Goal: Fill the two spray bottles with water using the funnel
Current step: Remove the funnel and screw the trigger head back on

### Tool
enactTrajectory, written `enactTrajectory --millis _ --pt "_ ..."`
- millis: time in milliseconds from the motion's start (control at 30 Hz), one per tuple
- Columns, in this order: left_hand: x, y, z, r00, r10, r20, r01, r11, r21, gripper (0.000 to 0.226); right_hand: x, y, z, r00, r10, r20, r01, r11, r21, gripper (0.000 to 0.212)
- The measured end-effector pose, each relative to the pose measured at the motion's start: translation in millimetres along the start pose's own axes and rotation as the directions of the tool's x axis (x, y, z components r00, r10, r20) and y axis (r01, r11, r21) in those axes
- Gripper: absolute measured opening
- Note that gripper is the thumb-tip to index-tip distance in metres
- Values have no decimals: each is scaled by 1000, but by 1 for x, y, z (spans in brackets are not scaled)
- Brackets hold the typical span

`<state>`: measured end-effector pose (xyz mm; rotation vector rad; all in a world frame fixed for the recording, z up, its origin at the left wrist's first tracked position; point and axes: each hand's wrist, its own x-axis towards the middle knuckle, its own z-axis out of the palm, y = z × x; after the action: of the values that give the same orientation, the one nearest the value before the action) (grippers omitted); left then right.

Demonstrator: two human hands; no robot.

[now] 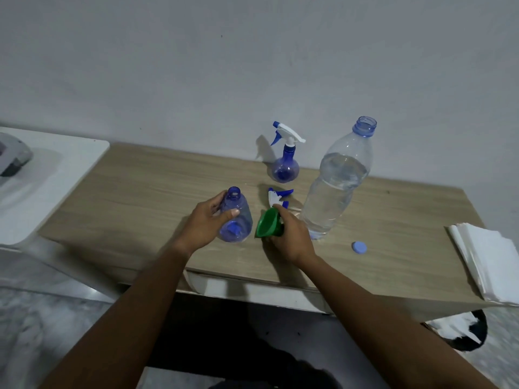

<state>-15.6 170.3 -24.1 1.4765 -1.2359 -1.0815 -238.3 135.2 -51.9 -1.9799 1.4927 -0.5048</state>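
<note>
- Centre of frame: left hand [209,220] wrapped around the open spray bottle [235,217]; right hand [289,234] clamped on the green funnel [268,224].
- Risk: funnel seated crooked would spill water onto the tabletop [140,192].
- Behind: loose trigger top [278,197] and water bottle [334,186], uncapped, easily toppled.
- Farthest: second spray bottle [285,158], still capped.

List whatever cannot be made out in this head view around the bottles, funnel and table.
- Green plastic funnel: its spout is hidden inside the right hand.
- Open blue spray bottle: its left side is covered by the left hand; whether it holds water cannot be told.
- Detached white-and-blue trigger head: its tube is partly behind the funnel.
- Grey object on the left: cut off by the frame edge.
- White stack of paper: cut off at right.
</note>
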Motion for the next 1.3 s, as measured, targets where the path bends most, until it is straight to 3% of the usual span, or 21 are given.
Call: enactTrajectory --millis 433,733,867,1000,1133,1300 --pt "0 4 2 1000 -21 10 21 999 -25 48 7 10 -6 996 56 67 -57 998 12 105" --pt "1 10 7 1000 -17 13 17 1000 -26 48 7 11 -14 995 66 80 -71 996 52 106" --pt "2 11 8 1000 -13 19 13 1000 -22 48 5 10 -13 995 69 67 -74 995 72 95" --pt "9 14 8 999 -17 36 18 1000 -18 49 9 -5 -10 993 113 18 -113 947 300 68" --pt "19 14 9 999 -14 29 15 1000 -23 49 34 -31 -13 984 149 -99 -103 924 367 45" --pt "30 7 7 999 -18 42 19 999 -33 47 81 -33 -8 925 378 24 -374 901 218 41"
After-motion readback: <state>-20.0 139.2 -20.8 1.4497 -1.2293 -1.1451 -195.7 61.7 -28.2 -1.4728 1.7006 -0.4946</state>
